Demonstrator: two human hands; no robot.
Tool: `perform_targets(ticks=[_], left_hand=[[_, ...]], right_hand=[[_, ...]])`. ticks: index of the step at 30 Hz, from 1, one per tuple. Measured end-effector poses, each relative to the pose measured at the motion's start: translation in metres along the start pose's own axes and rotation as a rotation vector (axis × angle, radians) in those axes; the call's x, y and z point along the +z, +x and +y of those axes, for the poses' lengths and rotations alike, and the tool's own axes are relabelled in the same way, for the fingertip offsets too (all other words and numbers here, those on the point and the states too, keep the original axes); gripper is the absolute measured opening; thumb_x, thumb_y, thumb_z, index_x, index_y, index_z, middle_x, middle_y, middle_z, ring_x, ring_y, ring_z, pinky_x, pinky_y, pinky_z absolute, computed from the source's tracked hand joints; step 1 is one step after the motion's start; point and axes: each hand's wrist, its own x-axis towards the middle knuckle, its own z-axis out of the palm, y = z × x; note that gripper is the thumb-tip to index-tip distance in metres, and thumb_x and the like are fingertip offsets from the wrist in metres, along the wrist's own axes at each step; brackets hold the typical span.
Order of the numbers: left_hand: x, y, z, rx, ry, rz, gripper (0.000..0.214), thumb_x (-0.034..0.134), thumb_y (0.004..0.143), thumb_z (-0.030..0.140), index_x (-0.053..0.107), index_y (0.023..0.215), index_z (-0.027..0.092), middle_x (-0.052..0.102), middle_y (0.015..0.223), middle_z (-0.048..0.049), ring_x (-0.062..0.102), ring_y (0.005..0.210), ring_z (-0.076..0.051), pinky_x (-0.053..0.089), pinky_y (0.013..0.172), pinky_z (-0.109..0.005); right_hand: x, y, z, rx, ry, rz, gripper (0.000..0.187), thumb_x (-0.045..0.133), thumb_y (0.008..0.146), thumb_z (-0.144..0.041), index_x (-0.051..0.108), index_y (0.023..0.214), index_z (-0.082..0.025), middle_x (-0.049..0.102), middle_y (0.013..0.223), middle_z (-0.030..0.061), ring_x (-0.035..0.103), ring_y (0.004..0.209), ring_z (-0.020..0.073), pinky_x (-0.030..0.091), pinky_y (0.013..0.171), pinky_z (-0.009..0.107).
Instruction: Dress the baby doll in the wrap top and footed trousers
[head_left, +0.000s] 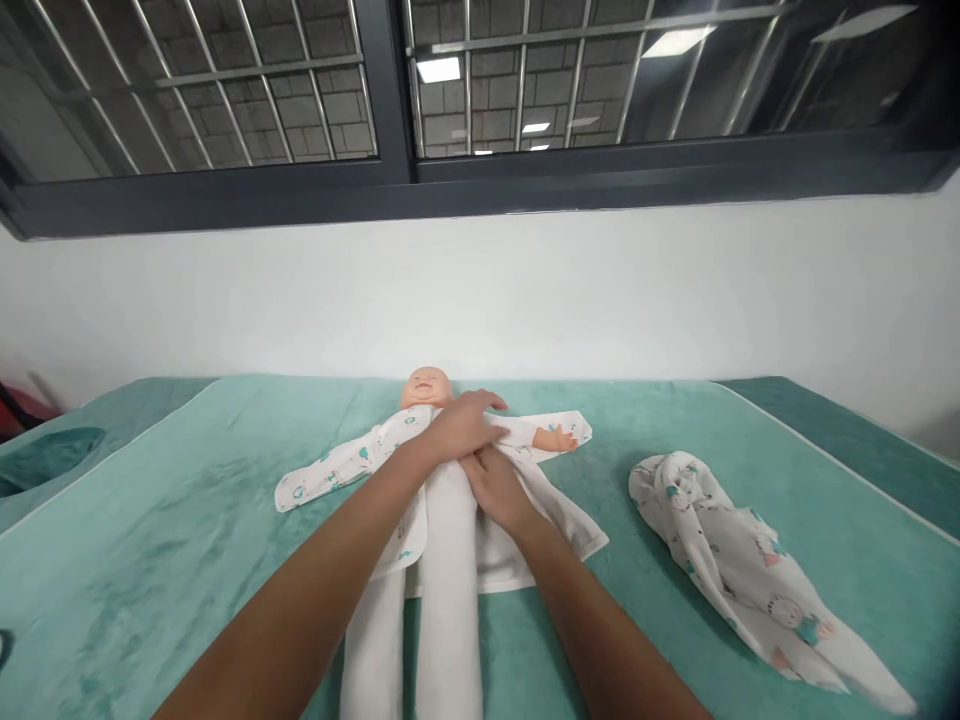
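A baby doll lies on its back, head toward the wall. White trousers cover its legs. A white printed baby shirt is spread around it, with a sleeve over the doll's arm at the left. At the right, the doll's bare hand rests on the other sleeve. My left hand lies across the doll's chest, fingers stretched out and apart. Just below it, my right hand touches the doll's side by the open shirt front. Its fingertips are partly hidden under my left hand.
A crumpled white printed baby garment lies to the right on the green padded surface. Behind stand a white wall and a dark-framed window with bars. A dark green recess shows at the far left.
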Motion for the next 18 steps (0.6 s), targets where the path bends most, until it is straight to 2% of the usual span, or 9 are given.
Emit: perform_targets(ticks=[2,3,6,8,10,14,16,18], left_hand=[[0.010,0.010,0.007,0.103,0.256,-0.167,0.040,0.065,0.075,0.037,0.060,0.112,0.024,0.063,0.119,-0.0053,0.057,0.109,-0.025,0.045,0.088,-0.033],[0.015,0.016,0.010,0.141,0.374,-0.212,0.037,0.064,0.076,0.037,0.059,0.110,0.025,0.064,0.117,-0.0055,0.058,0.106,-0.025,0.045,0.086,-0.034],[0.024,0.032,0.015,0.172,0.579,-0.245,0.022,0.055,0.079,0.023,0.058,0.101,0.024,0.067,0.098,-0.0047,0.062,0.087,-0.023,0.044,0.075,-0.033],[0.025,0.040,0.014,0.151,0.614,-0.230,0.022,0.050,0.079,0.015,0.056,0.098,0.023,0.066,0.089,-0.0044,0.061,0.077,-0.022,0.042,0.069,-0.032],[0.023,0.042,0.012,0.124,0.648,-0.201,0.025,0.048,0.078,0.013,0.054,0.100,0.022,0.065,0.089,-0.0050,0.060,0.073,-0.021,0.040,0.065,-0.031],[0.018,0.036,0.009,0.106,0.707,-0.178,0.025,0.047,0.080,0.012,0.053,0.101,0.023,0.063,0.092,-0.0057,0.060,0.077,-0.022,0.039,0.066,-0.031],[0.016,0.031,0.009,0.106,0.742,-0.189,0.024,0.046,0.081,0.010,0.054,0.099,0.023,0.062,0.092,-0.0064,0.060,0.081,-0.022,0.039,0.068,-0.032],[0.015,0.027,0.010,0.094,0.779,-0.197,0.026,0.046,0.080,0.008,0.055,0.100,0.023,0.062,0.094,-0.0083,0.060,0.084,-0.024,0.039,0.070,-0.033]], right_hand=[[-0.003,-0.002,-0.001,-0.117,-0.012,-0.029,0.033,0.040,0.092,-0.035,0.063,0.110,-0.020,0.064,0.109,0.0092,0.050,0.120,0.0243,0.034,0.105,0.035],[-0.005,-0.004,-0.002,-0.162,-0.029,-0.047,0.034,0.039,0.092,-0.032,0.062,0.114,-0.020,0.064,0.110,0.0092,0.049,0.121,0.0242,0.034,0.106,0.036],[-0.015,-0.005,-0.003,-0.248,-0.100,-0.123,0.035,0.036,0.094,-0.029,0.063,0.113,-0.022,0.065,0.110,0.0088,0.055,0.111,0.0241,0.039,0.100,0.036],[-0.026,-0.001,0.000,-0.238,-0.176,-0.152,0.032,0.037,0.095,-0.030,0.066,0.106,-0.023,0.066,0.107,0.0085,0.058,0.103,0.0237,0.042,0.093,0.035],[-0.038,0.005,0.008,-0.132,-0.287,-0.092,0.026,0.042,0.093,-0.030,0.067,0.095,-0.021,0.066,0.101,0.0089,0.057,0.101,0.0239,0.041,0.090,0.035],[-0.057,0.014,0.029,0.232,-0.422,0.097,0.009,0.063,0.077,-0.028,0.064,0.081,-0.019,0.064,0.096,0.0095,0.057,0.096,0.0254,0.040,0.084,0.035],[-0.064,0.016,0.037,0.312,-0.392,0.098,0.013,0.070,0.068,-0.026,0.062,0.077,-0.020,0.064,0.089,0.0067,0.058,0.089,0.0243,0.041,0.078,0.034],[-0.071,0.017,0.042,0.322,-0.340,0.067,0.015,0.072,0.062,-0.024,0.059,0.069,-0.021,0.063,0.075,0.0034,0.058,0.080,0.0223,0.040,0.072,0.031]])
